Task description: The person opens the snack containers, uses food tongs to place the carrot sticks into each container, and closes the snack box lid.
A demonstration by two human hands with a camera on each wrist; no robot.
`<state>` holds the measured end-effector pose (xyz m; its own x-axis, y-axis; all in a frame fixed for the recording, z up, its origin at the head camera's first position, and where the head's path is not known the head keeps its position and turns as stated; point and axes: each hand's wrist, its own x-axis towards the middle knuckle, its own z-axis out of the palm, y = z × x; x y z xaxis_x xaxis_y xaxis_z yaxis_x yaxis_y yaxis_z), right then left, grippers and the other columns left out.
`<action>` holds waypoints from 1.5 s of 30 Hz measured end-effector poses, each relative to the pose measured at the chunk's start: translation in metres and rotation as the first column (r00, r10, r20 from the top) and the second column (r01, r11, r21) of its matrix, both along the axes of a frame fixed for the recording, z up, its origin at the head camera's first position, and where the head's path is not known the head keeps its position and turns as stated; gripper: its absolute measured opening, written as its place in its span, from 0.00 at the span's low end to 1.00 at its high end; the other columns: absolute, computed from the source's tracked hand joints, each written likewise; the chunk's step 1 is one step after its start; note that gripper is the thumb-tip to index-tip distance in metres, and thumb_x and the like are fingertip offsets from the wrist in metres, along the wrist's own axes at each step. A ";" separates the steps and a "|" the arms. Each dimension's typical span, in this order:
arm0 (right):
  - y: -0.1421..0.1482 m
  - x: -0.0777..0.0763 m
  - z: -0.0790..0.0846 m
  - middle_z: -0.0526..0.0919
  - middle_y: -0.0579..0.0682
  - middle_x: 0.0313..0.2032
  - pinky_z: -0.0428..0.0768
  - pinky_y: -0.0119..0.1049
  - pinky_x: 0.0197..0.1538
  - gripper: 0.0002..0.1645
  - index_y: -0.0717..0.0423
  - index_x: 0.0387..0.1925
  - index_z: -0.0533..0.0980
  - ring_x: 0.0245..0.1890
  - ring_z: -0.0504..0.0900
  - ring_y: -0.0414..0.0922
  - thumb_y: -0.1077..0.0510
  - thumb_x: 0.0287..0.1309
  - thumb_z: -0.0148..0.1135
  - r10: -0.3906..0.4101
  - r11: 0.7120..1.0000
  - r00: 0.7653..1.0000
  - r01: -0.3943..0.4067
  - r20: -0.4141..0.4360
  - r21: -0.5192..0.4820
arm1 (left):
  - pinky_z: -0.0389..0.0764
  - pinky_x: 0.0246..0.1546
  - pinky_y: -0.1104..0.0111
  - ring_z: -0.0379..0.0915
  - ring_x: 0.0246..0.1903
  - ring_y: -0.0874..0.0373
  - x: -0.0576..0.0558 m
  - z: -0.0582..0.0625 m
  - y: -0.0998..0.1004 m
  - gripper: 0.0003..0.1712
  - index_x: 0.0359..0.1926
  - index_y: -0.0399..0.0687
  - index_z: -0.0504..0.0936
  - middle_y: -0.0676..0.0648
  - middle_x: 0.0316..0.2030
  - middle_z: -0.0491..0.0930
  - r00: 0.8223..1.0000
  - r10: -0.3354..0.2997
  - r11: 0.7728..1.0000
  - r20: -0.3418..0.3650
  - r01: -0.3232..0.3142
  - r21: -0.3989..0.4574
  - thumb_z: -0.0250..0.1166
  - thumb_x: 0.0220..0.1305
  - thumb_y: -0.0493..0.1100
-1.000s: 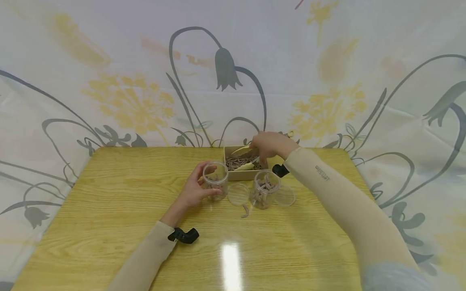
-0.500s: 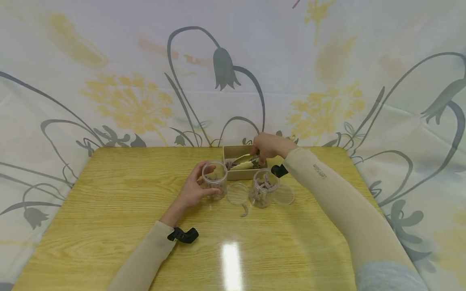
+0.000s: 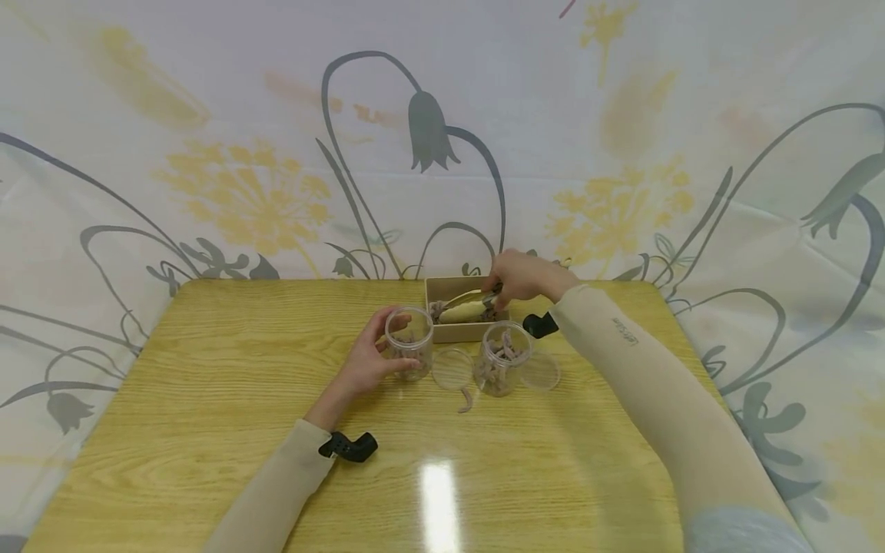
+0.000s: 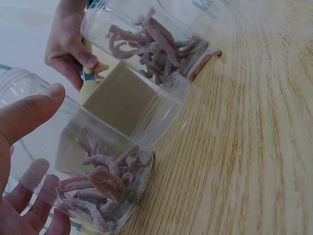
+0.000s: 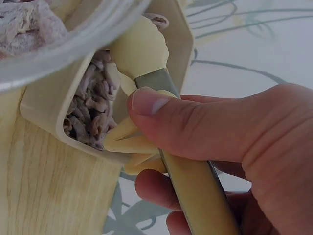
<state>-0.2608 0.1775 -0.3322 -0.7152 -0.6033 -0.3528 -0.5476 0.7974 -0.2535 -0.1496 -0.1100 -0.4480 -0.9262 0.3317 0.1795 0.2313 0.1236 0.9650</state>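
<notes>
My left hand (image 3: 365, 361) grips a clear plastic jar (image 3: 408, 372), with the thumb and fingers round its side. Wrinkled brownish-purple dried strips (image 4: 105, 183) lie in its bottom. My right hand (image 3: 522, 276) holds cream-coloured tongs (image 5: 193, 191) with metal bands, their heads down inside a beige box (image 3: 463, 333) behind the jars. Similar dried strips (image 5: 93, 107) fill part of that box. Whether the tongs grasp any strips cannot be seen. A second clear jar (image 3: 487, 382), fuller of strips, stands to the right, below my right wrist.
Two clear round lids (image 3: 452, 369) lie on the wooden table (image 3: 276, 338), one between the jars and another lid (image 3: 541, 372) right of the second jar. One loose strip (image 3: 466, 401) rests in front. A patterned cloth (image 3: 276, 115) hangs behind the table.
The tong heads, spread apart a second ago, have come closer together and sunk into the box. My right hand has shifted slightly right. The left hand and its jar stay put.
</notes>
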 end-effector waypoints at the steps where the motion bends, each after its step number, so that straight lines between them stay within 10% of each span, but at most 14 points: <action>1: 0.002 0.000 0.001 0.85 0.54 0.51 0.79 0.48 0.55 0.20 0.59 0.52 0.84 0.54 0.80 0.55 0.60 0.56 0.73 -0.001 1.000 1.000 0.001 0.000 -0.006 | 0.57 0.65 0.37 0.59 0.68 0.39 -0.001 -0.001 0.000 0.49 0.72 0.40 0.61 0.32 0.65 0.68 1.000 -0.002 1.000 0.000 0.002 0.004 0.75 0.51 0.26; 11: 0.019 0.001 0.009 0.86 0.55 0.49 0.75 0.41 0.39 0.21 0.58 0.52 0.84 0.37 0.82 0.47 0.59 0.56 0.73 -0.030 0.997 0.999 0.029 -0.011 -0.078 | 0.59 0.66 0.39 0.58 0.68 0.36 0.010 0.021 0.001 0.48 0.72 0.36 0.60 0.29 0.66 0.66 0.999 -0.015 1.000 0.048 0.015 -0.005 0.74 0.53 0.26; 19: 0.026 0.006 0.029 0.86 0.55 0.48 0.72 0.40 0.35 0.22 0.59 0.53 0.83 0.30 0.79 0.45 0.61 0.56 0.73 -0.076 0.987 0.997 0.071 -0.026 -0.146 | 0.57 0.66 0.39 0.57 0.69 0.37 -0.004 -0.011 -0.001 0.50 0.73 0.41 0.59 0.31 0.67 0.65 0.999 -0.006 1.000 0.039 0.005 0.006 0.74 0.52 0.25; 30: 0.021 0.018 0.055 0.85 0.52 0.50 0.68 0.37 0.30 0.22 0.56 0.53 0.84 0.18 0.61 0.41 0.60 0.55 0.74 -0.083 0.968 0.996 0.071 -0.039 -0.243 | 0.60 0.66 0.40 0.60 0.68 0.42 -0.006 -0.015 -0.003 0.49 0.72 0.48 0.63 0.38 0.66 0.69 1.000 -0.003 1.000 0.026 0.003 0.007 0.77 0.51 0.31; 45: -0.007 0.044 0.066 0.85 0.51 0.52 0.79 0.37 0.43 0.23 0.57 0.53 0.83 0.46 0.85 0.46 0.58 0.54 0.74 0.073 0.965 0.997 -0.080 -0.034 -0.251 | 0.59 0.67 0.42 0.56 0.70 0.37 -0.008 -0.013 -0.002 0.51 0.74 0.41 0.58 0.33 0.68 0.63 0.997 0.011 0.999 0.078 -0.007 -0.046 0.74 0.53 0.27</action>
